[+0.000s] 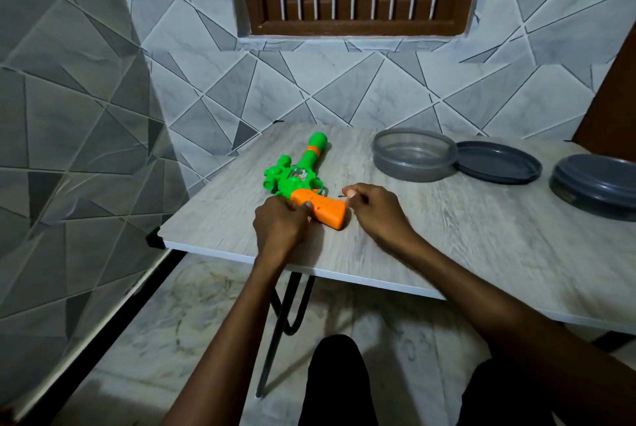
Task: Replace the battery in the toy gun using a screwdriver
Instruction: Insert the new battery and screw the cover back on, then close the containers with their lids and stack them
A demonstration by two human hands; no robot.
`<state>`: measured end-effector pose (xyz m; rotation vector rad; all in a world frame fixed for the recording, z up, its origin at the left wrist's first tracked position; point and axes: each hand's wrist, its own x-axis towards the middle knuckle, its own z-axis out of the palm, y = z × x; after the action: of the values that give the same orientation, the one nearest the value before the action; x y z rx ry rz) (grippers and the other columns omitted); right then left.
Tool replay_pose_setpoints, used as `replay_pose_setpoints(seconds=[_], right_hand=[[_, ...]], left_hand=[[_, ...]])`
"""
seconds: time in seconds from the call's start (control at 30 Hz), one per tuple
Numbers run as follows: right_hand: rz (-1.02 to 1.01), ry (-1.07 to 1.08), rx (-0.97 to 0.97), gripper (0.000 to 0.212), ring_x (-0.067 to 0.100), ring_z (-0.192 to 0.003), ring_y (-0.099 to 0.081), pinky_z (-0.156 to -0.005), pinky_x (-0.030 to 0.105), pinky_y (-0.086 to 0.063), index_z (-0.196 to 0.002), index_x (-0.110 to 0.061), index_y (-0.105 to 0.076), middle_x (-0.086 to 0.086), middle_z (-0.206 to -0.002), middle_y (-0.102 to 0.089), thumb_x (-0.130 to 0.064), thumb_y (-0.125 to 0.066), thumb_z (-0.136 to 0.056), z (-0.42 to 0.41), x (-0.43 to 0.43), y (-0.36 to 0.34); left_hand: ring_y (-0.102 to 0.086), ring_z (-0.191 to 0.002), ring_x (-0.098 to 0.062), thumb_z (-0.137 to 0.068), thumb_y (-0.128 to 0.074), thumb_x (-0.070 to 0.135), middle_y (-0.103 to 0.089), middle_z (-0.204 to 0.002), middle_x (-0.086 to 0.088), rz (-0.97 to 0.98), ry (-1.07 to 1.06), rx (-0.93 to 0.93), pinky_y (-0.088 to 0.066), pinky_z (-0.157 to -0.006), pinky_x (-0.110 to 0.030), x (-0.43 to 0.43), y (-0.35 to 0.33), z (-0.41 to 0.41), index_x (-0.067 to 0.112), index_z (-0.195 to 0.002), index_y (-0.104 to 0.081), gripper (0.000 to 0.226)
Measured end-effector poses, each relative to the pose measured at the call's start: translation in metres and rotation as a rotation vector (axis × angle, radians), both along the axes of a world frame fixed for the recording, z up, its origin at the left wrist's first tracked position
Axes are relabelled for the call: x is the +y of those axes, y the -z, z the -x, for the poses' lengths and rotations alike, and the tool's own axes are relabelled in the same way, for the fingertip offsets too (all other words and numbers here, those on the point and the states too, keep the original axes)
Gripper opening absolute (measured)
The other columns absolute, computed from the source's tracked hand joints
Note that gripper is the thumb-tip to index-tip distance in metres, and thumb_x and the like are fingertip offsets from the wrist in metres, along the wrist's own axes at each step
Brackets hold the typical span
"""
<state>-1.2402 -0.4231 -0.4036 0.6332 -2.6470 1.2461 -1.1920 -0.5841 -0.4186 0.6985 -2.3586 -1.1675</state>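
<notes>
A green toy gun (303, 169) with an orange grip (325, 207) lies flat on the grey wood-look table (464, 246), barrel pointing away from me. My left hand (280, 221) presses on the near end of the orange grip, fingers curled over it. My right hand (373, 209) sits just right of the grip with its fingertips pinched on a small thin metal piece (341, 197), probably a screw or a screwdriver tip; most of it is hidden in the hand.
A clear round container (414, 154) stands at the back of the table with a dark grey lid (497, 162) beside it. A second lidded grey container (595, 185) sits at the far right. Tiled walls close in left and behind.
</notes>
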Motion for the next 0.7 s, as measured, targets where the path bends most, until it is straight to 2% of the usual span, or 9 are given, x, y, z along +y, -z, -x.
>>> replay_pose_setpoints(seconds=[0.1,0.17,0.27,0.37,0.4,0.47,0.53,0.6,0.7], right_hand=[[0.132,0.032,-0.051,0.029,0.014,-0.095,-0.067,-0.089,0.035,-0.055,-0.117,-0.013,-0.067,0.005,-0.098,-0.073,-0.009,-0.044,-0.1,0.001,0.029,-0.003],[0.195,0.037,-0.093,0.025,0.009,-0.088,-0.07,-0.076,0.023,-0.056,-0.111,-0.014,-0.069,0.002,-0.091,-0.074,-0.005,-0.051,-0.096,0.002,0.054,-0.003],[0.213,0.097,-0.116,0.017,0.007,-0.083,-0.071,-0.067,0.009,-0.05,-0.099,-0.01,-0.073,0.002,-0.09,-0.075,-0.002,-0.069,-0.084,0.006,0.097,-0.002],[0.134,0.255,-0.026,0.016,0.0,-0.075,-0.067,-0.065,0.002,-0.045,-0.094,-0.01,-0.075,0.001,-0.085,-0.074,-0.005,-0.075,-0.078,0.014,0.146,-0.003],[0.098,0.314,0.018,0.015,0.002,-0.074,-0.066,-0.069,0.005,-0.048,-0.093,-0.011,-0.075,0.0,-0.085,-0.074,-0.007,-0.075,-0.079,0.018,0.16,-0.002],[0.016,0.429,0.065,0.014,0.01,-0.08,-0.068,-0.081,0.022,-0.055,-0.094,-0.015,-0.075,-0.001,-0.088,-0.074,-0.014,-0.073,-0.081,0.027,0.191,0.004],[-0.091,0.501,0.075,0.013,0.018,-0.084,-0.068,-0.085,0.035,-0.056,-0.096,-0.019,-0.073,0.001,-0.09,-0.074,-0.018,-0.067,-0.085,0.034,0.215,0.009],[-0.209,0.509,0.105,0.012,0.024,-0.082,-0.066,-0.078,0.036,-0.056,-0.096,-0.02,-0.069,0.005,-0.091,-0.072,-0.016,-0.059,-0.09,0.04,0.227,0.015],[-0.439,0.515,0.161,0.014,0.024,-0.084,-0.059,-0.07,0.028,-0.045,-0.099,-0.017,-0.063,0.005,-0.095,-0.067,-0.012,-0.052,-0.093,0.045,0.24,0.016]], left_hand=[[-0.063,-0.098,-0.024,-0.085,-0.067,0.039,-0.072,-0.094,-0.004,0.072,0.039,0.1,-0.045,-0.082,-0.033,0.015,-0.01,-0.003,0.016,-0.09,-0.07,0.024],[-0.065,-0.088,-0.02,-0.084,-0.069,0.034,-0.07,-0.085,0.0,-0.02,0.158,0.178,-0.048,-0.079,-0.033,0.031,-0.015,0.004,0.016,-0.087,-0.069,0.018],[-0.062,-0.069,-0.013,-0.084,-0.07,0.029,-0.065,-0.071,0.006,-0.081,0.327,0.209,-0.052,-0.073,-0.036,0.063,-0.019,0.015,0.017,-0.082,-0.068,0.012],[-0.061,-0.073,-0.009,-0.086,-0.068,0.031,-0.067,-0.076,0.007,-0.006,0.473,0.2,-0.048,-0.072,-0.028,0.1,-0.019,0.027,0.02,-0.083,-0.068,0.011],[-0.061,-0.077,-0.008,-0.087,-0.067,0.032,-0.068,-0.08,0.007,0.027,0.51,0.182,-0.047,-0.073,-0.025,0.111,-0.018,0.03,0.019,-0.086,-0.068,0.013],[-0.062,-0.083,-0.01,-0.088,-0.066,0.032,-0.069,-0.087,0.005,0.082,0.6,0.137,-0.045,-0.073,-0.022,0.135,-0.017,0.038,0.017,-0.091,-0.069,0.016],[-0.062,-0.087,-0.013,-0.088,-0.066,0.032,-0.07,-0.092,0.001,0.132,0.66,0.103,-0.045,-0.074,-0.023,0.158,-0.016,0.048,0.015,-0.094,-0.068,0.018],[-0.063,-0.092,-0.017,-0.088,-0.066,0.033,-0.069,-0.097,-0.002,0.185,0.662,0.082,-0.047,-0.08,-0.027,0.174,-0.014,0.058,0.014,-0.099,-0.068,0.023],[-0.058,-0.107,-0.026,-0.087,-0.065,0.037,-0.066,-0.111,-0.01,0.299,0.626,0.072,-0.046,-0.093,-0.036,0.194,-0.011,0.073,0.012,-0.114,-0.064,0.037]])
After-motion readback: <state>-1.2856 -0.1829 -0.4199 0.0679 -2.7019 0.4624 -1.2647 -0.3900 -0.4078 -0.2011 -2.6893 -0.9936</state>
